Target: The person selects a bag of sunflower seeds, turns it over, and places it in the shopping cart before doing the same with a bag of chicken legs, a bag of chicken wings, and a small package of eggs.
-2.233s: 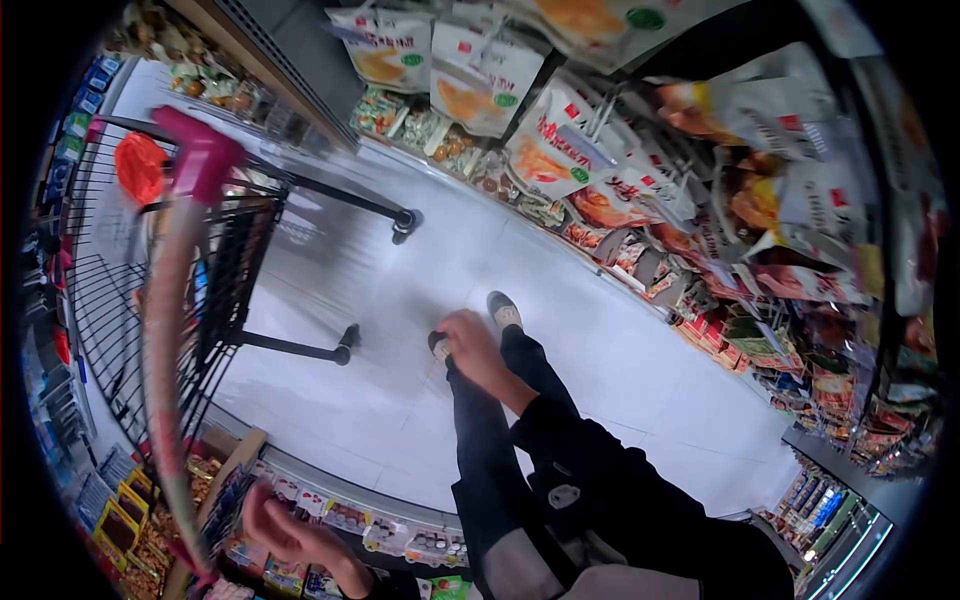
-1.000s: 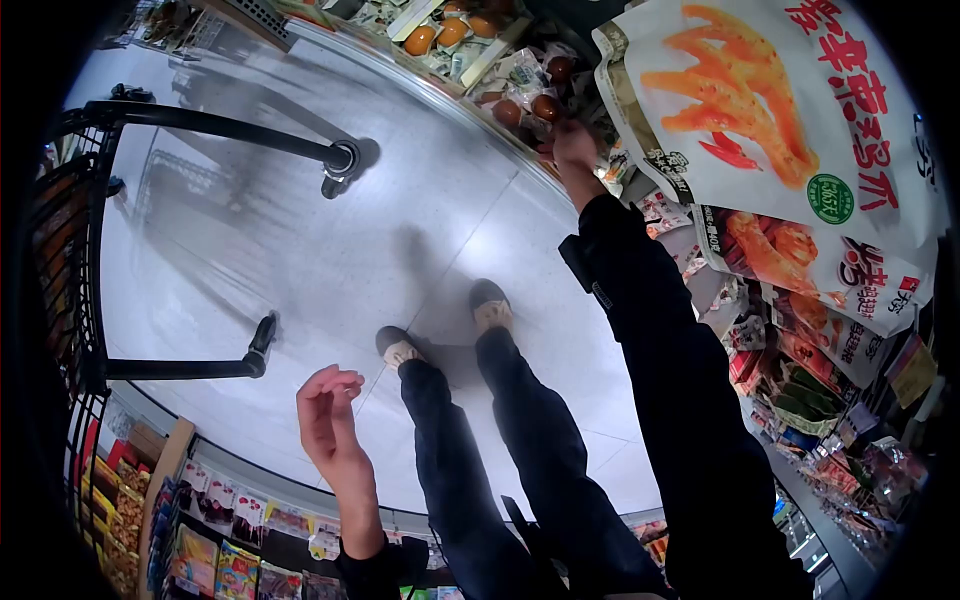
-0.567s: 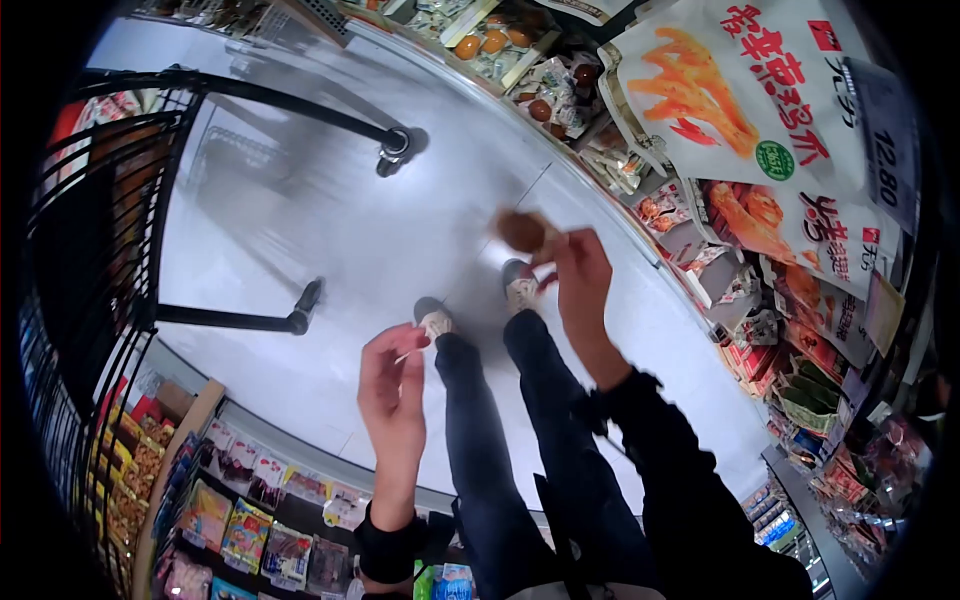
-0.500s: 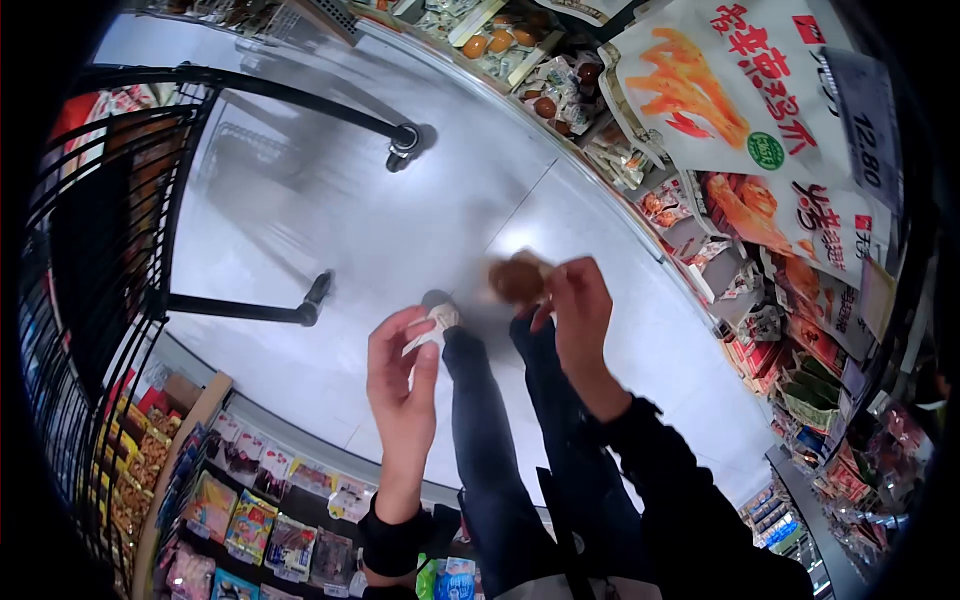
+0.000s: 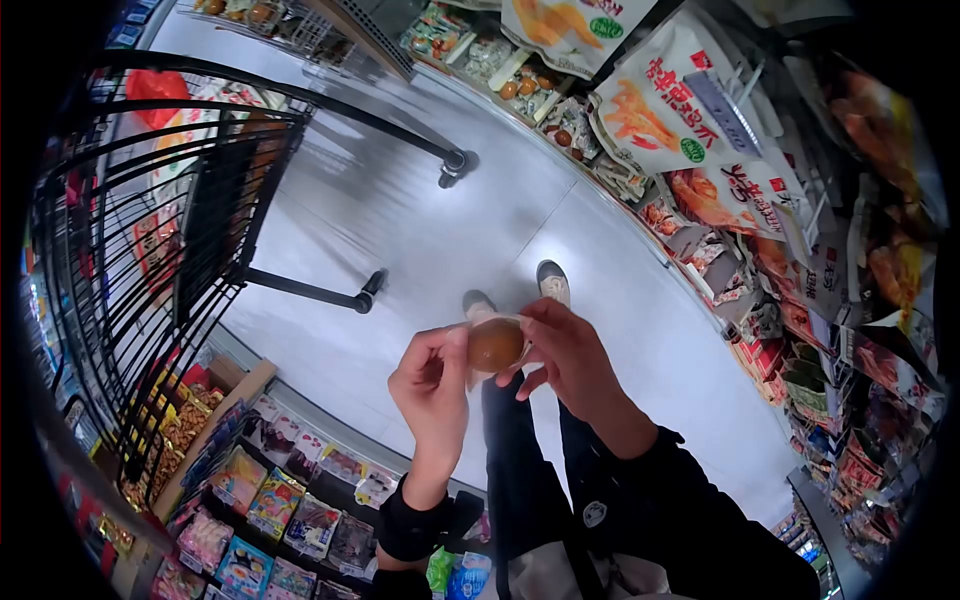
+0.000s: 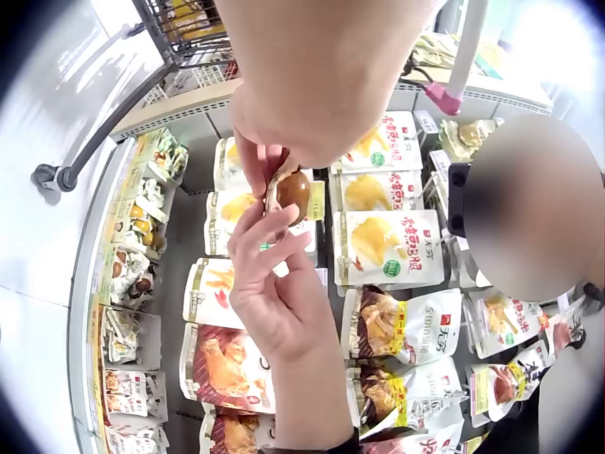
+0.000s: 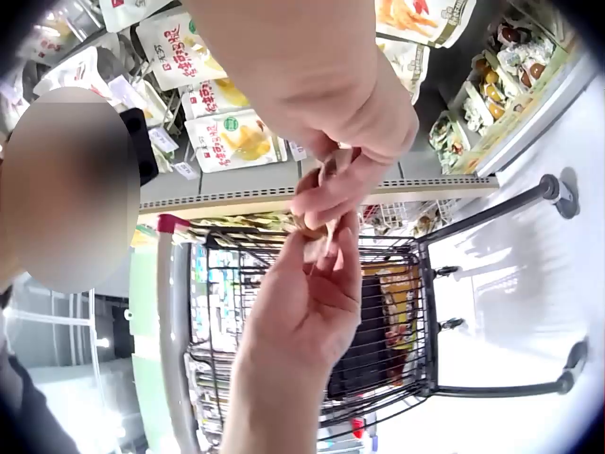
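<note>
A round brown item in clear wrapping, egg-like [image 5: 496,346], is held up between both hands in the head view. My left hand [image 5: 434,388] pinches the wrapper's left edge between thumb and fingers. On the other side my right hand [image 5: 577,360] grips the wrapper's right edge, some of its fingers bent below. In the left wrist view the brown item [image 6: 293,193] shows between the two hands, with the right hand [image 6: 284,293] nearest the shelf bags. Fingers cover much of the item [image 7: 310,194] in the right wrist view.
A wire shopping cart [image 5: 180,200] stands at the left. White snack bags [image 5: 670,100] hang on the right rack above bins of small wrapped items [image 5: 570,135]. Packaged sweets [image 5: 275,500] line the lower-left shelf. Pale floor [image 5: 400,220] lies between the shelves.
The right hand reached into the bin, then brought the brown item over to the left hand. Both hands now hold its wrapper. The cart and shelves sit further right in the head view.
</note>
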Tool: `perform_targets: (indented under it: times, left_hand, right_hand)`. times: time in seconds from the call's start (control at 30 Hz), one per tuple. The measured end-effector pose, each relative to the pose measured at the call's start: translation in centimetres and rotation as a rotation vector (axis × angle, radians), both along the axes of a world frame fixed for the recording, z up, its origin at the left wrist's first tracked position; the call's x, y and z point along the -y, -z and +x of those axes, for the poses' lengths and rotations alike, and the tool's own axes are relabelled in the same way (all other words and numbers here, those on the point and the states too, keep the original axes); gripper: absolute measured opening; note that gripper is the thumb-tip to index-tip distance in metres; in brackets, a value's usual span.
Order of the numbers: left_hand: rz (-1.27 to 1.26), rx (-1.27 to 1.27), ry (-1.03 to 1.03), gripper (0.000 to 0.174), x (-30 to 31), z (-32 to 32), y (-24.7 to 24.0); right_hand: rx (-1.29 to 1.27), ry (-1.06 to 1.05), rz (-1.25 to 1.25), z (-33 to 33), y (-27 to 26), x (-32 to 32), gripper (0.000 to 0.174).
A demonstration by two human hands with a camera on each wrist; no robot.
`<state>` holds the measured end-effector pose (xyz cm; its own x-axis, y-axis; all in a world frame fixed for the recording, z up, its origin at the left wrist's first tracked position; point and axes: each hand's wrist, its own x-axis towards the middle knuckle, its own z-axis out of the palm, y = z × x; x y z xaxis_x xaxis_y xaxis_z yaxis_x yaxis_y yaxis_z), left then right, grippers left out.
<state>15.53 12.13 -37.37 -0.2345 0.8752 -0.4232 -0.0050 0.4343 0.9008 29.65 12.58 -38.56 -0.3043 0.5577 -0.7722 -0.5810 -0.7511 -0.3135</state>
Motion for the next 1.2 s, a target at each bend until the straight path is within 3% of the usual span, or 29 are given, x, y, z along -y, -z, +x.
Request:
perform_targets:
  times: [0.1, 0.2, 0.3, 0.5, 0.77, 0.9, 1.03, 1.2]
  left_hand:
    - [0.046, -0.082, -0.067, 0.017, -0.3, 0.1, -3.1]
    - [0.028, -0.037, -0.086, 0.018, -0.7, -0.4, -6.5]
    - [-0.012, 0.049, -0.091, 0.018, -0.6, -1.0, -10.5]
    - [0.008, 0.256, -0.064, 0.018, 0.3, -2.1, -19.9]
    - [0.19, 0.478, 0.122, 0.017, 3.7, -5.3, -34.2]
    - [0.25, 0.435, 0.209, 0.015, 5.8, -7.8, -37.0]
    - [0.349, 0.307, 0.221, 0.014, 8.3, -8.1, -40.6]
    - [0.441, 0.334, 0.236, 0.018, 10.6, -9.0, -42.0]
  right_hand:
    - [-0.194, 0.066, -0.052, -0.1, -3.2, 0.2, 0.02]
    - [-0.157, 0.021, 0.043, -0.3, -7.1, 0.5, 0.026]
    - [-0.032, -0.084, 0.229, -0.1, -11.4, 0.9, 0.022]
    - [0.139, -0.103, 0.496, 0.0, -21.9, 2.2, 0.016]
    - [0.058, -0.164, 0.797, -1.3, -33.9, 5.6, 0.021]
    - [0.099, -0.156, 0.927, -2.5, -38.2, 6.8, 0.024]
    - [0.245, -0.101, 1.096, -3.9, -40.0, 8.0, 0.018]
    - [0.332, -0.008, 1.242, -5.4, -41.4, 9.6, 0.012]
